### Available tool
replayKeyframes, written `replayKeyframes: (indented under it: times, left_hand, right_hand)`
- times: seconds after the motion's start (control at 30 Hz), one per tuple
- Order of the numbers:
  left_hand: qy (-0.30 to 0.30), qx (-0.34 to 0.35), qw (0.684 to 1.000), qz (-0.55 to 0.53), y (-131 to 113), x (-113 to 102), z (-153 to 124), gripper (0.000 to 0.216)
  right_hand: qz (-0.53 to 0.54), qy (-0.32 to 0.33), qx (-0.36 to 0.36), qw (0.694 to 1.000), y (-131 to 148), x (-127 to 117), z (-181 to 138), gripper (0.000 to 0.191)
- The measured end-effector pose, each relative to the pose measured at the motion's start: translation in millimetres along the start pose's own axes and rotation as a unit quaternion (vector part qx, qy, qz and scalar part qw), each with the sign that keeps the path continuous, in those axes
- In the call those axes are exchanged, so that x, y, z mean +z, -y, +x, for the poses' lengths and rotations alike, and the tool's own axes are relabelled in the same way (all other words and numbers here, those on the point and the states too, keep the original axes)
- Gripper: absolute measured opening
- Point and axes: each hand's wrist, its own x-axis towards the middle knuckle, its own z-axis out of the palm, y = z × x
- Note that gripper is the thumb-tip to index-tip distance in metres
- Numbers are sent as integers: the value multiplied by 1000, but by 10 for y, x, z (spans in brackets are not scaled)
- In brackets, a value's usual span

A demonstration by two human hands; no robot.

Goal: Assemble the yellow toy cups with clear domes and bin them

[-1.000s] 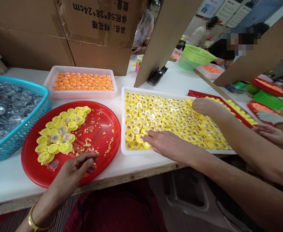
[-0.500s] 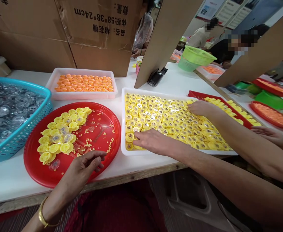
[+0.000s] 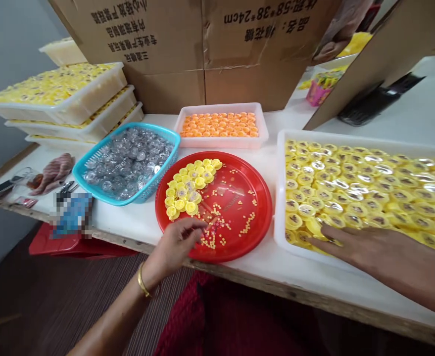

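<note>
My left hand (image 3: 178,244), with a gold bangle at the wrist, hovers over the near edge of a round red tray (image 3: 258,232). Its fingers are loosely bent and apart, with nothing visible in them. Round yellow cups (image 3: 180,193) cluster on the tray's left side, some under clear lids, and tiny yellow bits are scattered beside them. My right hand (image 3: 362,244) reaches into a white tray (image 3: 281,198) packed with yellow cups bearing small pictures. Its fingers are spread, and their tips are at a tilted yellow cup (image 3: 314,226) near the tray's front left corner.
Behind the red tray stands a white tray of orange cups (image 3: 220,126). A blue basket (image 3: 128,200) of clear plastic domes is to its left. Stacked white trays (image 3: 87,109), a cardboard box (image 3: 172,84), a cardboard divider (image 3: 384,64) and a black object (image 3: 373,104) stand around.
The view has swung left, bringing the stacked trays in and taking the co-worker's arm out. My right hand stays at the white tray's front left corner; my left stays over the red tray.
</note>
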Motion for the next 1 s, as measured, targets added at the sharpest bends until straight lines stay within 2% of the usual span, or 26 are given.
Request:
replayKeyframes:
  times: [0.07,0.1,0.17,0.23,0.33,0.37,0.43,0.53,0.6,0.67,0.77,0.87,0.93,1.0]
  left_hand:
    - [-95,21,986,136,101,-222,26,25]
    - [-113,25,969,219,143,-302,40,23]
    - [-103,23,923,370,202,-372,65,21]
    - [-63,17,879,472,228,-330,87,21]
    - [-31,17,837,546,237,-184,124,19]
    - [-25,19,832,555,241,-145,136,20]
    - [-15,23,828,561,249,-101,157,24]
    - [-1,29,832,554,255,-103,166,29]
    - [3,39,850,526,250,-121,154,27]
    - [-10,52,883,467,250,-139,131,20]
    - [-58,55,938,336,280,-170,96,14]
    - [-102,21,979,174,320,-190,78,13]
    - [-113,-17,993,26,314,-170,77,14]
    - [-94,-64,981,-160,269,-105,87,18]
  right_hand:
    - [-8,9,-112,994,45,-76,-29,33]
    - [-17,-10,-148,989,137,-113,-19,34]
    - [-10,-57,-163,985,466,-146,78,37]
    - [48,-84,-137,986,927,-92,293,34]
    - [162,-59,-101,980,1592,151,792,23]
    - [189,-24,-68,979,1757,256,978,20]
    - [197,7,5,980,1989,457,1322,17]
    - [129,31,69,989,2160,671,1672,26]
    - [85,38,85,992,2219,743,1779,33]
    - [62,42,89,993,2256,776,1816,33]
    - [52,34,81,995,2258,792,1794,26]
    - [67,12,74,995,2179,795,1700,21]
    - [98,-18,86,991,2097,796,1594,20]
    - [155,-61,102,981,2013,796,1460,21]
